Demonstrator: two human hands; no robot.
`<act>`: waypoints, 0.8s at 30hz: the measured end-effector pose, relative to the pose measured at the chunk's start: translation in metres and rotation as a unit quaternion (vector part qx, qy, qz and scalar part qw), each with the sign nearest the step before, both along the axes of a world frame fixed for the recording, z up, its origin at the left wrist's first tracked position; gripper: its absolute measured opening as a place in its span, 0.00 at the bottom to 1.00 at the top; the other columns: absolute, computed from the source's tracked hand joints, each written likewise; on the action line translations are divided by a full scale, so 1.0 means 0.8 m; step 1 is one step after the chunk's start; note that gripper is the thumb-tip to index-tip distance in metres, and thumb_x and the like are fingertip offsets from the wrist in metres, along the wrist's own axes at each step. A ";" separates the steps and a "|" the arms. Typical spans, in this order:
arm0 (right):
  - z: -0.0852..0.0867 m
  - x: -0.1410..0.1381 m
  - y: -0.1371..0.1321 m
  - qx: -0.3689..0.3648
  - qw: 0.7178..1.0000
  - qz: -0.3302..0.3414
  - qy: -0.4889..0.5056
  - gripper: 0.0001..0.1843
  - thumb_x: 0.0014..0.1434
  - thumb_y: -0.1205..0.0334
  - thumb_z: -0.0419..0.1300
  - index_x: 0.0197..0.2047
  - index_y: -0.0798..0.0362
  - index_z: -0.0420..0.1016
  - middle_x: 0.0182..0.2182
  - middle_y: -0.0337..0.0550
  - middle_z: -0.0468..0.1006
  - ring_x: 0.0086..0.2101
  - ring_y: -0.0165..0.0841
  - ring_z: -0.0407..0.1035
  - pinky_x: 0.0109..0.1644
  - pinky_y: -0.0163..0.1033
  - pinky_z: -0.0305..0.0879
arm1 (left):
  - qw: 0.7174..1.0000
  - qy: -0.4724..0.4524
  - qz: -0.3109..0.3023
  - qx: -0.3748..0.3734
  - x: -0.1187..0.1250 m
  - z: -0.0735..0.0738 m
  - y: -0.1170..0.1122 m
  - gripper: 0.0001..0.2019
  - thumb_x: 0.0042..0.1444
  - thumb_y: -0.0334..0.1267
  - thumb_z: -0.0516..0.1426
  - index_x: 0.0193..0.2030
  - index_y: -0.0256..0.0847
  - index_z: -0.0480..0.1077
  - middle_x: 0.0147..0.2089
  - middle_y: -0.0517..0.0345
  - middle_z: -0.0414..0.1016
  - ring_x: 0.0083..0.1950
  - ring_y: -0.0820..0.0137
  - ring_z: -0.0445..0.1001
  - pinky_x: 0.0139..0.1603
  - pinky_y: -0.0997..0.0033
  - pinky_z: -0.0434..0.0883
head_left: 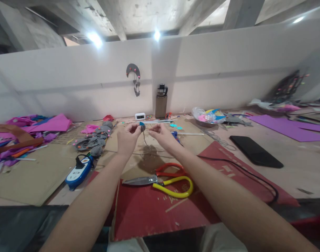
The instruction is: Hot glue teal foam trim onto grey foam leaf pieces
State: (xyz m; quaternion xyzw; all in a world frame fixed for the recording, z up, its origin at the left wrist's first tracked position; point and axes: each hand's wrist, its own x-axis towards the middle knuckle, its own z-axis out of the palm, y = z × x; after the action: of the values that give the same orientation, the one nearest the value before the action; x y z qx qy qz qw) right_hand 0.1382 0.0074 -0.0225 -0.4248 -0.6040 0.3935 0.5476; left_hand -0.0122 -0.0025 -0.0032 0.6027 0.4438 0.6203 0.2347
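Both my arms reach out over the table. My left hand [128, 134] is closed in a pinch on a small grey piece with a blue bit [142, 126] on top. My right hand [161, 134] is close beside it, fingers pinched together near the same piece; a thin thread [145, 140] hangs down between the hands. Below my arms lie scissors with yellow and red handles [167, 179] on red cardboard [160, 210].
A brown bottle [161, 101] and a small white clock [140, 116] stand by the wall. Grey felt pieces [95, 141] and a blue power strip [79, 170] lie left, pink paper scraps [23, 131] far left. A black phone [256, 151], purple sheet [288, 126] and a bowl of scraps [208, 117] sit right.
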 end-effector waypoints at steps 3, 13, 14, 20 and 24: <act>0.000 -0.024 -0.007 -0.054 0.988 0.067 0.127 0.22 0.44 0.63 0.65 0.37 0.50 0.56 0.34 0.37 0.74 0.36 0.29 0.71 0.46 0.40 0.65 | 0.993 0.101 0.038 0.052 0.001 0.003 -0.007 0.07 0.51 0.37 0.58 0.34 0.39 0.77 0.33 0.58 0.79 0.34 0.71 0.75 0.40 0.73 0.70; 0.009 -0.015 -0.016 -0.028 0.990 0.087 0.108 0.14 0.47 0.59 0.62 0.36 0.50 0.64 0.23 0.29 0.64 0.23 0.23 0.57 0.25 0.31 0.55 | 0.999 -0.013 -0.030 -0.024 0.007 -0.002 -0.002 0.10 0.49 0.41 0.60 0.35 0.37 0.76 0.32 0.56 0.78 0.34 0.70 0.75 0.40 0.69 0.73; 0.008 -0.013 -0.014 -0.003 0.994 0.065 0.088 0.11 0.48 0.58 0.61 0.34 0.51 0.66 0.24 0.30 0.64 0.23 0.24 0.57 0.25 0.31 0.54 | 0.996 -0.054 -0.054 -0.042 0.008 -0.003 -0.001 0.11 0.48 0.42 0.61 0.35 0.36 0.75 0.33 0.56 0.78 0.34 0.69 0.76 0.40 0.67 0.74; 0.013 -0.005 -0.011 0.089 0.995 -0.046 0.017 0.05 0.51 0.60 0.58 0.29 0.53 0.69 0.22 0.33 0.63 0.25 0.26 0.56 0.30 0.35 0.54 | 0.982 -0.139 -0.104 -0.080 0.016 -0.002 -0.002 0.12 0.42 0.40 0.65 0.32 0.35 0.75 0.33 0.56 0.77 0.35 0.69 0.76 0.38 0.66 0.76; 0.018 -0.003 -0.014 0.094 0.993 -0.071 0.020 0.06 0.53 0.59 0.57 0.28 0.53 0.68 0.22 0.33 0.64 0.25 0.26 0.56 0.32 0.35 0.54 | 0.981 -0.136 -0.108 -0.083 0.019 0.000 -0.006 0.12 0.42 0.40 0.65 0.32 0.35 0.75 0.33 0.55 0.78 0.36 0.68 0.76 0.37 0.67 0.76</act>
State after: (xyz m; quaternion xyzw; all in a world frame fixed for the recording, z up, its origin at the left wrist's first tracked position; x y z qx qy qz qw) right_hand 0.1360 -0.0042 -0.0082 -0.4057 -0.5954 0.3035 0.6235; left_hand 0.0027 -0.0070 -0.0035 0.5360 0.3899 0.6280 0.4078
